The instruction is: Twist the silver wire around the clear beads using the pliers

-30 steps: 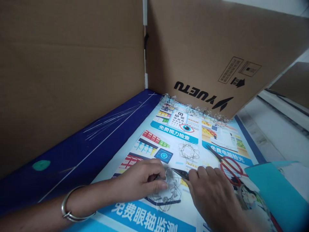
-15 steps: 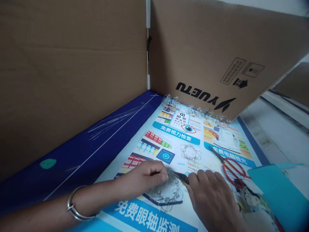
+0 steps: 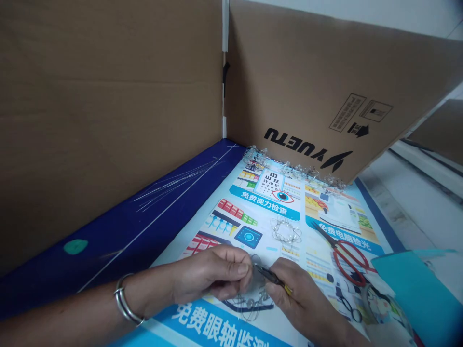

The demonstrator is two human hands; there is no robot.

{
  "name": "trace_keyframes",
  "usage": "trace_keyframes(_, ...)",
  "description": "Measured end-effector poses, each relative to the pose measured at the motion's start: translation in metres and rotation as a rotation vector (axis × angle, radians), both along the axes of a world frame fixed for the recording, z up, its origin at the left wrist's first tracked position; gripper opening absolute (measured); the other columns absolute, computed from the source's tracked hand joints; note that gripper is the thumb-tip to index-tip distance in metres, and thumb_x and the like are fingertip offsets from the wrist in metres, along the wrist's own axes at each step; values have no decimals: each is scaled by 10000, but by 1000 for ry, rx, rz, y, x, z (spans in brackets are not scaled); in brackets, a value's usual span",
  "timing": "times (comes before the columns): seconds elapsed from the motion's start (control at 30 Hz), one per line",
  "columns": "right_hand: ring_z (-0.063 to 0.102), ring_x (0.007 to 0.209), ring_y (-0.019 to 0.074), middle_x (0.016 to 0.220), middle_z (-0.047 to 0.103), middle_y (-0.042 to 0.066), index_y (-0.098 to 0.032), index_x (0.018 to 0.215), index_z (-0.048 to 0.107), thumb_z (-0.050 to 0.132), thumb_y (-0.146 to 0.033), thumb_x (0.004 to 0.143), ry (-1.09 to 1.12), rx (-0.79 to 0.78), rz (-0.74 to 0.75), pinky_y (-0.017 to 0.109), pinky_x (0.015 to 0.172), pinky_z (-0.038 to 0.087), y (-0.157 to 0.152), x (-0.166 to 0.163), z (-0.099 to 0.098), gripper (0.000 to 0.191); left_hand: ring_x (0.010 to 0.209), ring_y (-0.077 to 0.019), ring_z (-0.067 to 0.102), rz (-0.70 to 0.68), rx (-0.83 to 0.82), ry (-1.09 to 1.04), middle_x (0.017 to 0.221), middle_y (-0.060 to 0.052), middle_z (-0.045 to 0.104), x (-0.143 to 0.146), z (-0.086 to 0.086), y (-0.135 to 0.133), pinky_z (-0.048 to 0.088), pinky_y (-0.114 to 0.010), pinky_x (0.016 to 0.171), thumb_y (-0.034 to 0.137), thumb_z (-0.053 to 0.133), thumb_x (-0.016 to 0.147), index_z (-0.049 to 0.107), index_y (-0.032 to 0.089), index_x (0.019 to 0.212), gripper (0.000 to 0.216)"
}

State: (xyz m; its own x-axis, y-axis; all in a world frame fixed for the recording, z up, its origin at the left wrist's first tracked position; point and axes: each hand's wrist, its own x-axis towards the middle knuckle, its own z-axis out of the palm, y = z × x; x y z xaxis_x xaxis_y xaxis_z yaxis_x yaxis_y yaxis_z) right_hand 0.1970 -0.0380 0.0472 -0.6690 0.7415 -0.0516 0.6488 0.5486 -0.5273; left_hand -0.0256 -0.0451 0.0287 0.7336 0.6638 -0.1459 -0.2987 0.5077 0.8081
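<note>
Fingers pinched together, my left hand holds the upper edge of a looped wire ring, made of thin silvery wire. The rest of the ring hangs below over the printed sheet, and part of it is hidden behind my fingers. My right hand is wrapped round a pair of pliers with dark jaws and a bit of yellow on the handle. The jaw tips reach the wire close to my left fingertips; I cannot make out whether they grip it. A second looped wire ring lies flat just beyond my hands.
Red-handled scissors lie at right, near small black scissors, a tape roll and a turquoise sheet. Straight wires lie on the blue surface at left. Wire pieces line the cardboard wall.
My right hand has turned, so the thumb side and the yellow on the pliers now show. The pliers still point at my left fingertips. The view has shifted slightly.
</note>
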Motion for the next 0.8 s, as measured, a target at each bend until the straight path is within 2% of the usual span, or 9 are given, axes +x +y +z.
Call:
trace_keyframes(0.23,462,720,143,765,505,10,-193,765,469,373,-380,901,34,-108,-68,267,641,345,1,4,-4,251,395,-59,258,23,-19,5,502,50,379,1,0,2,135,-212,394,401,566,794,532,121,703,296)
trace_keyframes(0.33,461,719,142,765,501,12,-196,770,468,363,-386,905,61,-127,-47,269,643,344,0,6,-4,255,392,-53,265,26,-31,7,512,49,396,1,0,2,138,-206,385,419,582,777,528,117,703,316)
trace_keyframes(0.5,471,788,158,830,514,27,-199,821,489,377,-393,898,69,-106,-35,284,701,347,-4,2,-2,237,398,-54,299,11,-21,-7,531,40,430,1,-3,0,151,-197,383,393,561,799,539,119,706,290)
trace_keyframes(0.8,471,739,173,784,534,37,-190,782,509,361,-409,891,20,-32,-3,284,653,332,-6,-6,-7,286,413,-66,319,-37,-31,23,510,39,422,0,-8,-2,163,-204,395,403,549,807,564,119,726,296)
